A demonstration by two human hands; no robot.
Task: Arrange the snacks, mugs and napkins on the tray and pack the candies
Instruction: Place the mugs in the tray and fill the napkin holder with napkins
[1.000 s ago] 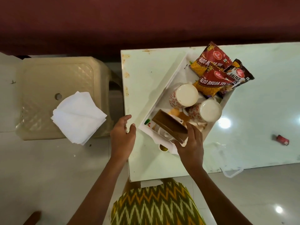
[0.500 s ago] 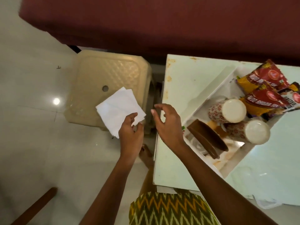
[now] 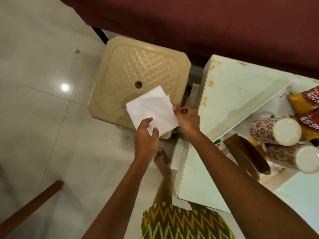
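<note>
Napkins (image 3: 151,109) lie stacked on the stool (image 3: 138,66), left hand (image 3: 146,135) pinching their near edge, right hand (image 3: 187,118) pinching the right edge; the tray (image 3: 265,102) sits rightward on the desk (image 3: 224,75).

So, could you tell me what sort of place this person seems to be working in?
Probably a room in a home: a glossy tiled floor, a beige plastic stool with paper napkins held over it, and a small white table carrying a tray of patterned mugs and snack packets.
</note>
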